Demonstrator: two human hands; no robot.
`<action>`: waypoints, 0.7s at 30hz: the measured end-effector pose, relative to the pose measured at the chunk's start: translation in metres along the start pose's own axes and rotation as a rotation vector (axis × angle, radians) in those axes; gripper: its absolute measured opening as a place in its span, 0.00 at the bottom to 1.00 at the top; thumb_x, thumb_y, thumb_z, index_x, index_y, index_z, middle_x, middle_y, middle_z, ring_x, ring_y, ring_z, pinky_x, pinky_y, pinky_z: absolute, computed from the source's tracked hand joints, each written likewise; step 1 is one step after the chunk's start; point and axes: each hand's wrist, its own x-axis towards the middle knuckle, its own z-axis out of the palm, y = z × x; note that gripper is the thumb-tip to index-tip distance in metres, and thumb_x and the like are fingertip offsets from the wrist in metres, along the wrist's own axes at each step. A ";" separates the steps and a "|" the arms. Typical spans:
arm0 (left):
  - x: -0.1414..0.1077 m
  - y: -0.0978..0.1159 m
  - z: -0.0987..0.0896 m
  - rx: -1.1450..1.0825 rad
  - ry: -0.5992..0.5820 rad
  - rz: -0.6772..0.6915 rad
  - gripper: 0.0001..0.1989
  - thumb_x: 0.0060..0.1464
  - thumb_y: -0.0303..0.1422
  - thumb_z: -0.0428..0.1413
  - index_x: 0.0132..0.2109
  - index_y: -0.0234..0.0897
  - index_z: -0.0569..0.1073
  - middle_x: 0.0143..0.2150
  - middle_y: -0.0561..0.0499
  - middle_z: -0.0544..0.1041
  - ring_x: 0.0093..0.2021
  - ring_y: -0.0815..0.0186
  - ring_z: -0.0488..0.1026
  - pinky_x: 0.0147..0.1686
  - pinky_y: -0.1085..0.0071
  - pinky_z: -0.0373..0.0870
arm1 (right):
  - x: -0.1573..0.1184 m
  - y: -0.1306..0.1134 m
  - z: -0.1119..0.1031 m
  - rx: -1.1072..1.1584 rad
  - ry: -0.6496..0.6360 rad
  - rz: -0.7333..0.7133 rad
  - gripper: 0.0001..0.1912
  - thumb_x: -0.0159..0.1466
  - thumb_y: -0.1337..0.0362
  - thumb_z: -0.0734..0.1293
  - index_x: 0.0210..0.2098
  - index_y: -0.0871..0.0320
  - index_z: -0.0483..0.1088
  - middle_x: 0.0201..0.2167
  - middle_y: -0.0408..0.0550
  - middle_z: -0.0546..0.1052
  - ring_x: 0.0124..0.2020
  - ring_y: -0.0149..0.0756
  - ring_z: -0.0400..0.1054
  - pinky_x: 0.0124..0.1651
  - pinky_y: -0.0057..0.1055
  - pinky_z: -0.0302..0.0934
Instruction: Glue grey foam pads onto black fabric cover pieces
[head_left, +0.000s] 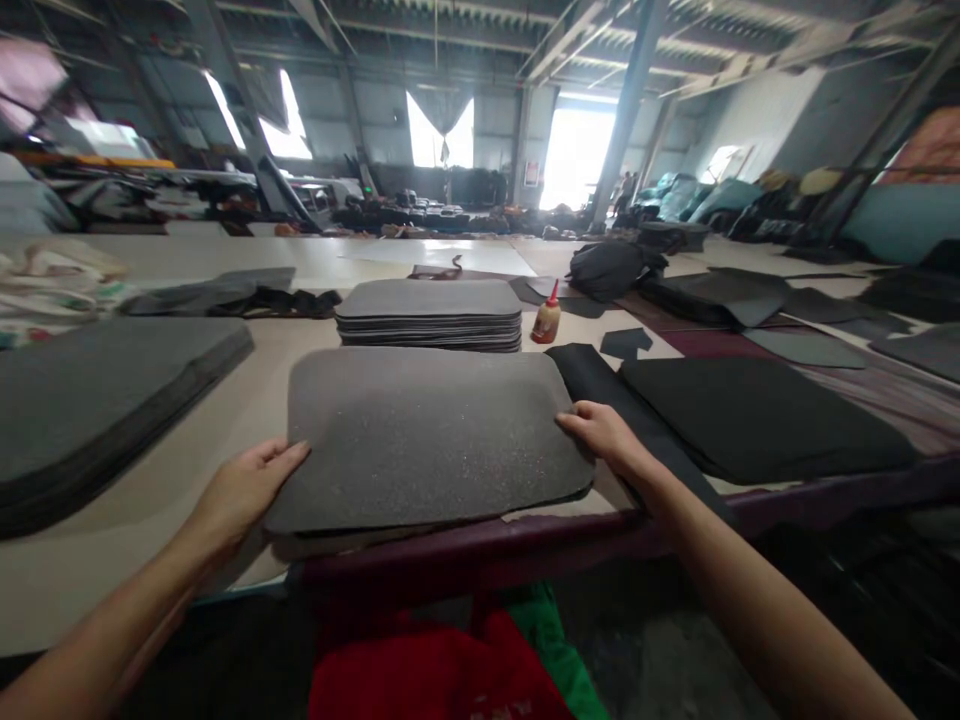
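Hands: your L hand [244, 490] & R hand [606, 440] both open, fingers flat, not clenched.
Contact: you're touching opposite edges of grey foam pad [427, 440]; prob. no firm grip, hard to tell from this view.
Pad: lying flat between your hands, near edge of tan worktable [127, 570].
Ahead: stack of grey foam pads [429, 315], just beyond it.
Right: glue bottle [547, 316] w/ red tip beside stack; black foam sheet [757, 415] past your R hand.
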 end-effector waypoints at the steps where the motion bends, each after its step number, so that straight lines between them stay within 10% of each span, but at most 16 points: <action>1: 0.000 0.001 0.001 0.012 -0.010 0.012 0.30 0.44 0.57 0.58 0.40 0.33 0.76 0.28 0.50 0.79 0.28 0.59 0.73 0.23 0.74 0.65 | 0.001 0.001 0.000 -0.018 0.003 -0.005 0.20 0.57 0.49 0.68 0.22 0.56 0.60 0.19 0.38 0.61 0.21 0.28 0.55 0.23 0.27 0.44; 21: 0.006 -0.004 0.017 0.311 0.034 0.090 0.23 0.50 0.54 0.53 0.41 0.39 0.75 0.28 0.54 0.78 0.31 0.58 0.75 0.28 0.73 0.64 | 0.003 0.013 0.005 -0.307 0.041 -0.020 0.12 0.61 0.55 0.68 0.28 0.57 0.70 0.26 0.43 0.73 0.30 0.34 0.68 0.30 0.28 0.52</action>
